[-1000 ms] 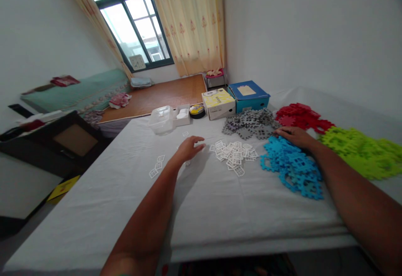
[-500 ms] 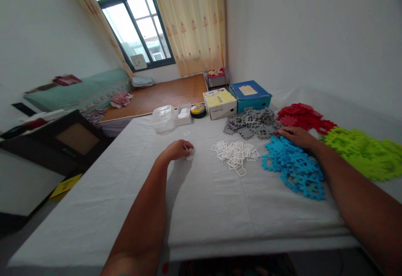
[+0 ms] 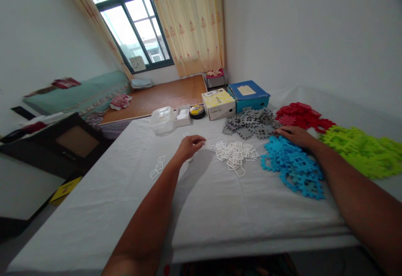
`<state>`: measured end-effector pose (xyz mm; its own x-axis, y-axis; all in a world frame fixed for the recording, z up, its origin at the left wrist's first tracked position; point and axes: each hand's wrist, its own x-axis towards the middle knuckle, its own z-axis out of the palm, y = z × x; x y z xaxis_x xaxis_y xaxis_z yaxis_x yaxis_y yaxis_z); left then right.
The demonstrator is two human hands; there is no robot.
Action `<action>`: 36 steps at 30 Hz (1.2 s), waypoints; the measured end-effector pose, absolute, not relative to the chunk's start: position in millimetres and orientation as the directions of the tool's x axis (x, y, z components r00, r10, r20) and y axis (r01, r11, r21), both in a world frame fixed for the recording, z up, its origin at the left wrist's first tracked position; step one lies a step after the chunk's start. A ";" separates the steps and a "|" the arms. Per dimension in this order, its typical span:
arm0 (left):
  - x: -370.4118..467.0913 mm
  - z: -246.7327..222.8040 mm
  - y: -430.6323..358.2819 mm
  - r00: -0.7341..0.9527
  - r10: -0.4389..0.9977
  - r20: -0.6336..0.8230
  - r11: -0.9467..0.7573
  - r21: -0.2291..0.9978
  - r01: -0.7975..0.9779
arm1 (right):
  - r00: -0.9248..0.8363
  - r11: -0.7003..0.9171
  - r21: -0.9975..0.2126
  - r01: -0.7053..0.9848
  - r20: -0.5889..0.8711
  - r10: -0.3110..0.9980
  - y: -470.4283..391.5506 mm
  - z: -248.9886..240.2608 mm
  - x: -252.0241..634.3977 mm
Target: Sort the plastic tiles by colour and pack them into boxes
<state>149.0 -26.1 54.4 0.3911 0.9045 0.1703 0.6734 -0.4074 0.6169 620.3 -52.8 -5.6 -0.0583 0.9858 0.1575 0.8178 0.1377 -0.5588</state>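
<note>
My left hand [image 3: 191, 145] is over the middle of the table, its thumb and fingers pinched together. Whatever is at its fingertips is too small to make out. Just right of it lies a loose pile of white plastic grid pieces [image 3: 235, 154]. A few more white grid pieces [image 3: 159, 166] lie left of my forearm, and others are partly covered by the hand. My right hand [image 3: 290, 134] rests at the back edge of the blue interlocking plastic pieces [image 3: 292, 165], beside the grey pieces [image 3: 249, 123], with its fingers loosely stretched and no piece visible in them.
Red pieces [image 3: 303, 117] and lime-green pieces [image 3: 361, 152] are heaped along the right. At the back of the cloth-covered table [image 3: 94, 209] stand a clear plastic tub [image 3: 162, 121], a small white box [image 3: 182, 117], a round black tin [image 3: 197, 112], a yellow-white box [image 3: 219, 104] and a blue box [image 3: 248, 96].
My left hand has moved right, towards the white pile. White pieces that were behind my left forearm now show on its left. My right hand stays in place.
</note>
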 end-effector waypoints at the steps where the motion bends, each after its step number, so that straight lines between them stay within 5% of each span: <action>1: 160.8 51.5 -30.5 0.413 0.895 0.169 -0.407 0.688 0.601 | -0.053 0.137 -0.562 0.816 0.163 0.985 -52.3 -6.4 620.6; 6: 192.8 40.1 -43.3 0.501 0.849 0.168 -0.414 0.801 0.432 | -0.041 0.130 -0.566 0.814 0.167 0.985 -51.8 -7.4 621.3; 9: 173.0 45.1 -38.4 0.534 0.836 0.125 -0.465 0.678 0.570 | -0.053 0.142 -0.563 0.814 0.172 0.984 -52.0 -6.5 621.2; 13: 125.5 60.4 -27.9 0.569 0.815 -0.108 -0.469 0.453 0.758 | -0.060 0.153 -0.561 0.814 0.182 0.982 -51.3 -7.2 621.5; 17: 101.0 65.9 -23.2 0.622 0.754 -0.213 -0.518 0.388 0.762 | -0.036 0.127 -0.573 0.809 0.167 0.985 -51.0 -8.5 621.7; 26: 103.3 61.5 -19.4 0.600 0.781 -0.177 -0.509 0.377 0.774 | -0.048 0.144 -0.589 0.795 0.176 0.983 -52.3 -8.7 622.0; 36: 112.2 62.4 -22.7 0.507 0.857 -0.096 -0.478 0.221 0.850 | -0.055 0.155 -0.581 0.799 0.185 0.981 -53.6 -6.5 619.8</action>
